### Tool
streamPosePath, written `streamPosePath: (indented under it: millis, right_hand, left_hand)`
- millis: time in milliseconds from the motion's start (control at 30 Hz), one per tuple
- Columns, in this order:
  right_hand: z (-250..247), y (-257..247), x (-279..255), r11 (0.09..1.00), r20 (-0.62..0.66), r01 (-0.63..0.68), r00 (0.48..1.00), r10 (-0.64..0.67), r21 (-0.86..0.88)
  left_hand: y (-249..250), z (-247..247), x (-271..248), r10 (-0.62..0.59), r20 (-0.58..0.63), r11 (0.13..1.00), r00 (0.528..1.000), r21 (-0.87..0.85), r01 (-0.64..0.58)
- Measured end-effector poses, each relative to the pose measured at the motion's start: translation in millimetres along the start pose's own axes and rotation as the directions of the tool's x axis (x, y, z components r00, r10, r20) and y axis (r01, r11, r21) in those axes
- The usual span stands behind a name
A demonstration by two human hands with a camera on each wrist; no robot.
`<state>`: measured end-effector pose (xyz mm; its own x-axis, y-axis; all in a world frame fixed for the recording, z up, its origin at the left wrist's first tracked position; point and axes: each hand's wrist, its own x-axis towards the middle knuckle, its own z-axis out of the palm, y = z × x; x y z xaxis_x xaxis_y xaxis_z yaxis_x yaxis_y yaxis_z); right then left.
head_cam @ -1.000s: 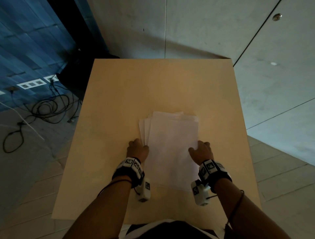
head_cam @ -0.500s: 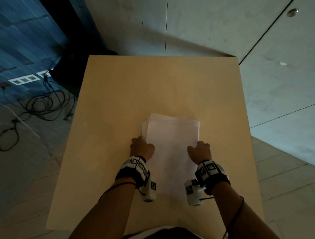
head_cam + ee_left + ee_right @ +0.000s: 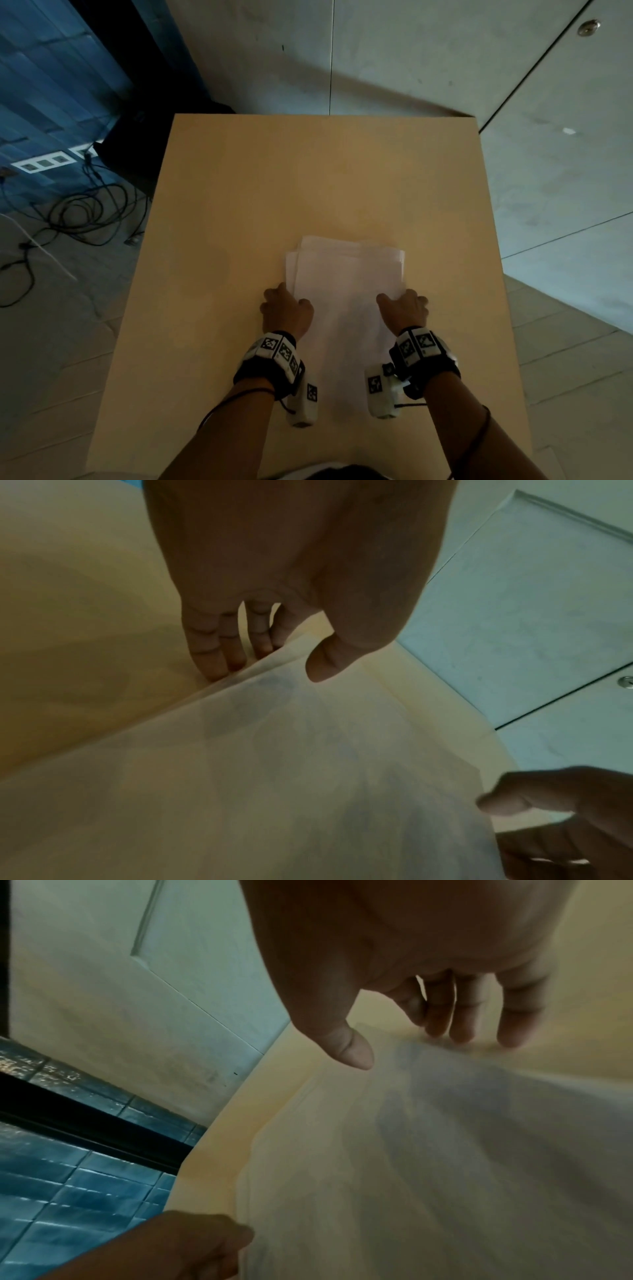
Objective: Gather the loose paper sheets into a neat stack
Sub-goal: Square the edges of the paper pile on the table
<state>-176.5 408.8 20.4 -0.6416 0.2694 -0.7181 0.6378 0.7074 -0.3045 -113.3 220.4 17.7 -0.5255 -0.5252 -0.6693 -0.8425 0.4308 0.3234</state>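
Note:
Several white paper sheets (image 3: pixel 346 291) lie overlapped on the tan table (image 3: pixel 239 205), their far left corners slightly fanned. My left hand (image 3: pixel 286 306) stands at the pile's left edge; in the left wrist view its straight fingers (image 3: pixel 219 656) touch the paper edge (image 3: pixel 260 723) with the thumb hovering over the top sheet. My right hand (image 3: pixel 404 306) is at the right edge. In the right wrist view its straight fingers (image 3: pixel 462 1020) touch that side of the sheets (image 3: pixel 445 1150), thumb above them. Neither hand grips anything.
The table's near edge is close to my body, and its far edge (image 3: pixel 322 115) meets a grey floor. A dark object (image 3: pixel 137 144) and loose cables (image 3: pixel 75 212) lie on the floor beyond the left side.
Both hands have pressed inward against the pile's sides. The sheets fanned out at the left have slid closer under the top sheet, so the pile is narrower.

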Motion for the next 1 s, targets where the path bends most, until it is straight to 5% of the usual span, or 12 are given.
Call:
streamPosePath:
  millis: [467,1000]
  right_hand:
    - [-3.8,-0.3,5.6,0.989,0.132,-0.03,0.991,0.011,0.147]
    - [5.7,1.1,2.4,0.946,0.114,-0.002,0.993,-0.037,0.324]
  left_hand:
    - [-0.6,0.2,-8.3,0.027,0.061,0.999,0.998,0.026,-0.029]
    - [-4.8,12.3,-6.0,0.083,-0.009,0.971,0.997,0.225,-0.079]
